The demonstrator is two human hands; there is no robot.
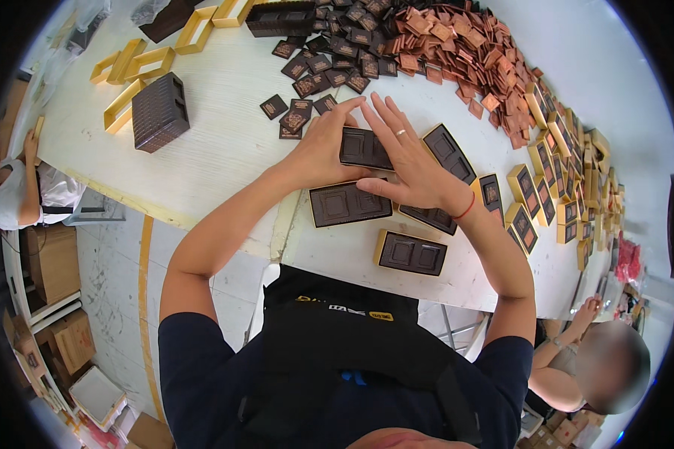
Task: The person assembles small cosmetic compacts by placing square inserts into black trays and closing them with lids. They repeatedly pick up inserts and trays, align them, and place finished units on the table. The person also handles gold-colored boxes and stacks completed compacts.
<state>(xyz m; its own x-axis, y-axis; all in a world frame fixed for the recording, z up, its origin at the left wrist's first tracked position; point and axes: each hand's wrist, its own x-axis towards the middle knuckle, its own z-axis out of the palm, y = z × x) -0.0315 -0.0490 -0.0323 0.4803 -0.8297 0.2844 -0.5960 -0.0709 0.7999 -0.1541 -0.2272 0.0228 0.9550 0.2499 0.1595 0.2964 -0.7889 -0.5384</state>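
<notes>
Both hands are around a small box with a dark brown two-compartment tray (pixel 365 147). My left hand (pixel 323 150) closes on its left end, fingers reaching over the far edge. Across its right part lies my right hand (pixel 416 168), fingers stretched toward the far side and thumb at the near edge. Below them sits another gold-edged box with a dark tray (pixel 350 204). A similar box (pixel 410 253) rests nearer the table's front. One more tray box (pixel 449 153) stands just right of my right hand, and another is partly hidden beneath that wrist.
Dark square packets (pixel 337 63) and copper square packets (pixel 457 45) are heaped at the back. Many filled boxes (pixel 554 172) line the right. Left are a stack of dark trays (pixel 161 112) and empty gold frames (pixel 150 63). Other people (pixel 577 359) work at both sides.
</notes>
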